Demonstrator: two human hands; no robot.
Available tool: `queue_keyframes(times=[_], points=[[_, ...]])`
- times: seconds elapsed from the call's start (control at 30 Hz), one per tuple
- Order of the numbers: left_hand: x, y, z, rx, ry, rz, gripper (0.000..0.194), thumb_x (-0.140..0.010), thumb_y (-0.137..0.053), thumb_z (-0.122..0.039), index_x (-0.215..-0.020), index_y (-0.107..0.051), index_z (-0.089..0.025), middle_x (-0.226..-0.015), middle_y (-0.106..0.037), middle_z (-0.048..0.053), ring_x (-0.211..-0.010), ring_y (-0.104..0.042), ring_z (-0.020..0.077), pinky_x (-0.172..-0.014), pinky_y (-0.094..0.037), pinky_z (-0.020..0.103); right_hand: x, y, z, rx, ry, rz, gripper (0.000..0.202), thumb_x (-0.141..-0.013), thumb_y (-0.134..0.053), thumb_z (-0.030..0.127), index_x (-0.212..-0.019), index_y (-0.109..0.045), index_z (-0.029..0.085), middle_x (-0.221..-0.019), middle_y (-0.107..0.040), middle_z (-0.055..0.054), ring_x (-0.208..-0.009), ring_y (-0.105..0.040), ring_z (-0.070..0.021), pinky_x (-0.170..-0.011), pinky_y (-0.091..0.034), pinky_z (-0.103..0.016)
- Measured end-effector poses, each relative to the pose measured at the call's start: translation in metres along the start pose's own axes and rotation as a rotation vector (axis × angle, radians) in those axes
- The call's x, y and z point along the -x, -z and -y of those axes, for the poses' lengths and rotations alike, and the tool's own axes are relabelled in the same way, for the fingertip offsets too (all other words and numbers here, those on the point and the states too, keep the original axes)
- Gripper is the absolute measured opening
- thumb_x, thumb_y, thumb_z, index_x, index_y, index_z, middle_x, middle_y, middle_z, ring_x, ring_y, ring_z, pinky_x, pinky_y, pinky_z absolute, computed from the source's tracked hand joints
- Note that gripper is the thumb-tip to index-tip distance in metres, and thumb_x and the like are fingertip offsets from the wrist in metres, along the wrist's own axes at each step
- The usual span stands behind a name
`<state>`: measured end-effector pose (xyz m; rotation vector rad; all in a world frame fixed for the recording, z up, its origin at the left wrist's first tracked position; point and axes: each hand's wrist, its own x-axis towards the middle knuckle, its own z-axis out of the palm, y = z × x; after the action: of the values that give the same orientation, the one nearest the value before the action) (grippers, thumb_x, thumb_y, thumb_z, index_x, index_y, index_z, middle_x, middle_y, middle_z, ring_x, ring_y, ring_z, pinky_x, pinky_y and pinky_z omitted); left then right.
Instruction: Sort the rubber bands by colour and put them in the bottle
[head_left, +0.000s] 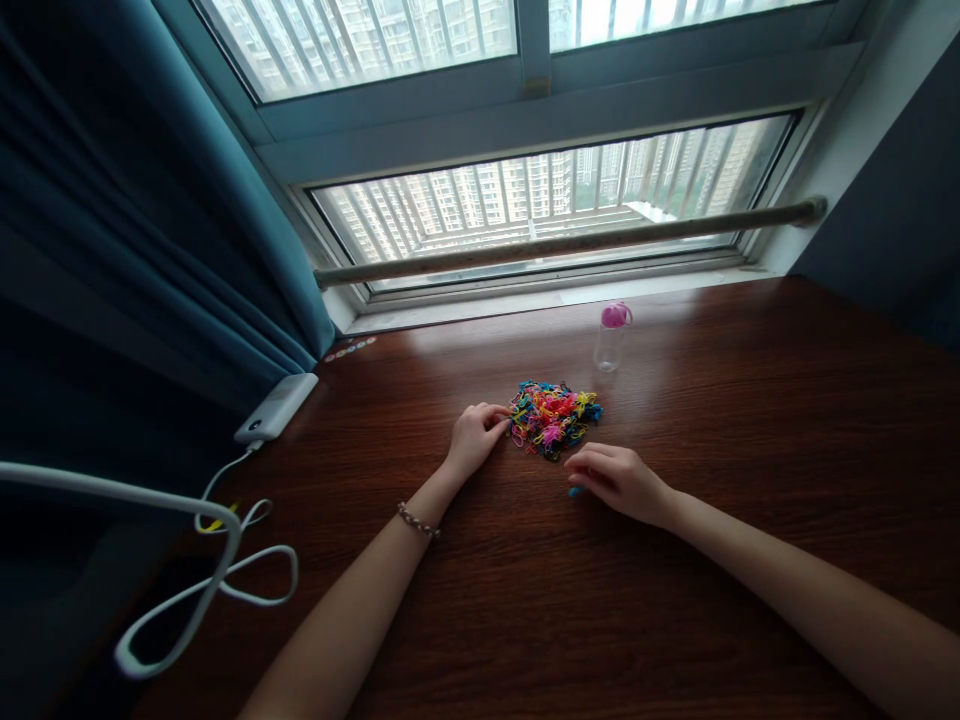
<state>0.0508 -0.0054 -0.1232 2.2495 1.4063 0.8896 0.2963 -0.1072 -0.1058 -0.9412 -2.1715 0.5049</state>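
Observation:
A loose pile of small rubber bands (pixel 553 412) in red, yellow, pink, blue and black lies on the brown wooden table. My left hand (pixel 475 436), with a braided bracelet on its wrist, reaches the pile's left edge. Its thumb and forefinger pinch together on a rubber band there, though the fingertips hide most of it. Just in front of the pile, on the right, is my right hand (pixel 616 480), fingers curled. Blue rubber bands (pixel 575 491) show beneath its fingertips, partly covered by them. Behind the pile a small clear bottle (pixel 607 350) with a pink looped lid stands upright.
At the table's left edge lies a white power bank (pixel 277 408) with a cable. A thicker white looped cord (pixel 217 580) hangs in the left foreground. Blue curtains (pixel 172 180) flank the window, and a rail (pixel 570 243) crosses it behind the table (pixel 480 620).

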Motion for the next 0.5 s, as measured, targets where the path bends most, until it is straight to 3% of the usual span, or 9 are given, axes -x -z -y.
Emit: queue_keyframes(times=[0.1,0.27,0.5], points=[[0.001,0.001,-0.002,0.069,0.019,-0.014,0.009,-0.071,-0.061,-0.028,-0.075,-0.066,-0.022,-0.069,-0.061,0.001,-0.066,-0.051,0.0147,-0.062,-0.04,0.025,0.0,0.001,0.001,0.029,-0.002,-0.07,0.016,-0.086,-0.044,0.024,-0.093,-0.058,0.02,-0.083,-0.062,-0.005,-0.075,-0.058,-0.0147,-0.067,-0.047,-0.026],[0.001,0.0,0.0,0.278,0.121,-0.072,0.012,-0.07,-0.061,-0.03,-0.071,-0.062,-0.018,-0.069,-0.062,0.001,-0.062,-0.054,0.0134,-0.059,-0.042,0.023,0.0,0.002,-0.011,0.089,-0.151,-0.283,0.015,-0.086,-0.044,0.022,-0.087,-0.059,0.02,-0.08,-0.061,-0.005,-0.075,-0.058,-0.0168,-0.069,-0.046,-0.028],[0.0,0.004,-0.005,0.418,0.235,-0.139,0.019,-0.066,-0.065,-0.033,-0.072,-0.061,-0.016,-0.067,-0.06,0.0,-0.052,-0.049,0.0091,-0.05,-0.039,0.02,0.0,0.001,-0.014,0.072,-0.162,-0.276,0.014,-0.086,-0.045,0.022,-0.087,-0.059,0.02,-0.081,-0.062,-0.005,-0.076,-0.058,-0.0172,-0.07,-0.046,-0.029]])
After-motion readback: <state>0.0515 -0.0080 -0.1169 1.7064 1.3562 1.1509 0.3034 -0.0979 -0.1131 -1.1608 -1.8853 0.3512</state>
